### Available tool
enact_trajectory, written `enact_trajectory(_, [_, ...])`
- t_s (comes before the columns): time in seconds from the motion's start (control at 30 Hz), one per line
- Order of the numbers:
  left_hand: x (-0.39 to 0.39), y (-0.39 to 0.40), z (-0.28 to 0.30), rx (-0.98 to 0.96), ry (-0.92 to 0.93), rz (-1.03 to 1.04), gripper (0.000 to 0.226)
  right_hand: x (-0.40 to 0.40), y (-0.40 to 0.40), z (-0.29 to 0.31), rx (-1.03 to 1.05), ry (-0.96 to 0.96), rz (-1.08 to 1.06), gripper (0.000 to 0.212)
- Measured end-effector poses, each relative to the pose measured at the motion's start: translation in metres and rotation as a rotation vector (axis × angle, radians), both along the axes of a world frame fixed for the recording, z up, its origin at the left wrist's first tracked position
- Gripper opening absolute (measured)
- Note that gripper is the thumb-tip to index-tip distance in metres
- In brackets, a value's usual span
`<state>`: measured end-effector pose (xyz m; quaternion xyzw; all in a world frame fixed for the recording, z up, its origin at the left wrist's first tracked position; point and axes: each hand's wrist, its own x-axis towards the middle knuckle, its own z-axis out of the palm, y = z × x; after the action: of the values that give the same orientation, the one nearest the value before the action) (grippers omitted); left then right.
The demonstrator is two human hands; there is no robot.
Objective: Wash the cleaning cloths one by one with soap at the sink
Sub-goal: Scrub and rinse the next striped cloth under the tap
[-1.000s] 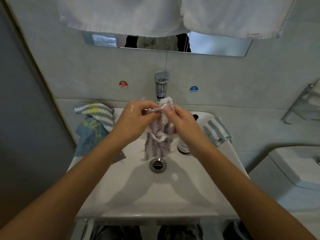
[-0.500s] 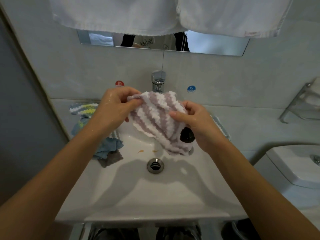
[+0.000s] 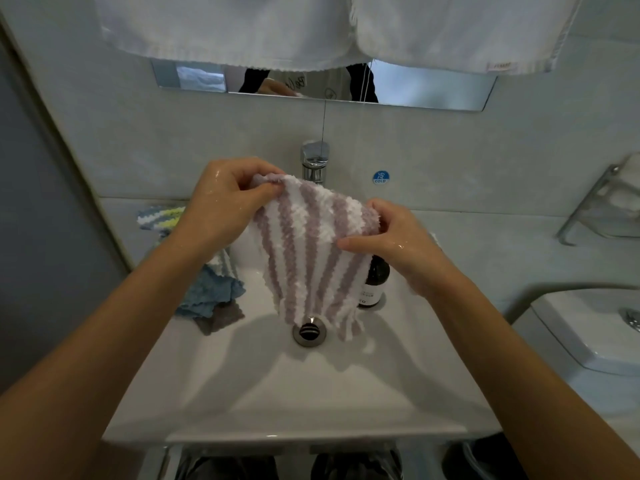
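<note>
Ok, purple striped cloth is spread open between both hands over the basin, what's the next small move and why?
Probably lower the purple striped cloth under the faucet. The left hand and right hand pinch its top corners, it hangs above the drain, and no water stream is visible.

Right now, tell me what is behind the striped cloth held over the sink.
Behind the purple-striped cloth a dark bottle stands on the sink; its top is covered. The faucet rises behind; its spout is hidden.

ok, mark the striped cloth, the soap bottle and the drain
striped cloth (image 3: pixel 304 251): head view, middle of the spread fabric.
soap bottle (image 3: pixel 375 278): head view, dark body above the label.
drain (image 3: pixel 309 331): head view, centre of the plug.
</note>
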<state>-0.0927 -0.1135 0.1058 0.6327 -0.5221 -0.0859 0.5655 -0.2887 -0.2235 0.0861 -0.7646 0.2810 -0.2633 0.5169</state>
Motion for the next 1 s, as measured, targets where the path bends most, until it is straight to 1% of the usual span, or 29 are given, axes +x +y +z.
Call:
enact_trajectory(0.1, [0.004, 0.001, -0.001, -0.004, -0.007, 0.014, 0.031, -0.004, -0.002, -0.002, 0.027, -0.059, 0.052, 0.027])
enact_trajectory(0.2, [0.005, 0.003, 0.001, 0.008, -0.030, 0.000, 0.029, -0.003, -0.003, -0.002, 0.110, -0.143, 0.097, 0.019])
enact_trajectory(0.27, [0.006, 0.004, 0.002, 0.015, -0.050, -0.007, 0.027, -0.003, -0.006, -0.001, 0.128, -0.141, 0.090, 0.018])
enact_trajectory(0.33, [0.006, 0.004, 0.003, 0.025, -0.048, -0.012, 0.025, -0.002, -0.007, 0.001, 0.027, -0.045, 0.045, 0.020])
enact_trajectory(0.43, [0.009, 0.005, 0.001, 0.027, -0.064, 0.010, 0.021, 0.000, -0.010, 0.001, -0.225, 0.181, -0.083, 0.029])
enact_trajectory(0.47, [0.011, 0.005, 0.000, 0.022, -0.065, 0.023, 0.018, 0.001, -0.012, 0.000, -0.266, 0.214, -0.114, 0.032])
enact_trajectory(0.53, [0.014, 0.006, 0.000, 0.015, -0.051, 0.040, 0.016, 0.000, -0.015, -0.003, -0.266, 0.222, -0.131, 0.041])
enact_trajectory(0.6, [0.017, 0.006, -0.001, 0.023, -0.057, 0.049, 0.017, -0.002, -0.018, -0.004, -0.209, 0.183, -0.110, 0.045])
enact_trajectory(0.67, [0.019, 0.004, -0.003, 0.048, -0.078, 0.062, 0.015, -0.006, -0.017, -0.002, -0.047, 0.044, -0.040, 0.044])
enact_trajectory(0.73, [0.021, 0.001, -0.005, 0.057, -0.074, 0.080, 0.013, -0.009, -0.018, 0.003, 0.135, -0.115, 0.040, 0.034])
enact_trajectory(0.77, [0.022, 0.001, -0.005, 0.056, -0.066, 0.087, 0.012, -0.010, -0.019, 0.005, 0.172, -0.160, 0.055, 0.028])
enact_trajectory(0.83, [0.025, 0.000, -0.005, 0.046, -0.044, 0.103, 0.008, -0.011, -0.022, 0.007, 0.148, -0.184, 0.041, 0.018])
enact_trajectory(0.87, [0.027, 0.001, -0.005, 0.043, -0.021, 0.110, 0.006, -0.012, -0.023, 0.008, 0.104, -0.187, 0.018, 0.017])
enact_trajectory(0.93, [0.031, 0.003, -0.004, 0.049, 0.061, 0.106, 0.003, -0.013, -0.026, 0.006, -0.003, -0.202, -0.042, 0.023])
enact_trajectory(1.0, [0.035, 0.004, -0.002, 0.099, 0.173, 0.061, 0.008, -0.015, -0.029, 0.005, -0.083, -0.207, -0.113, 0.028])
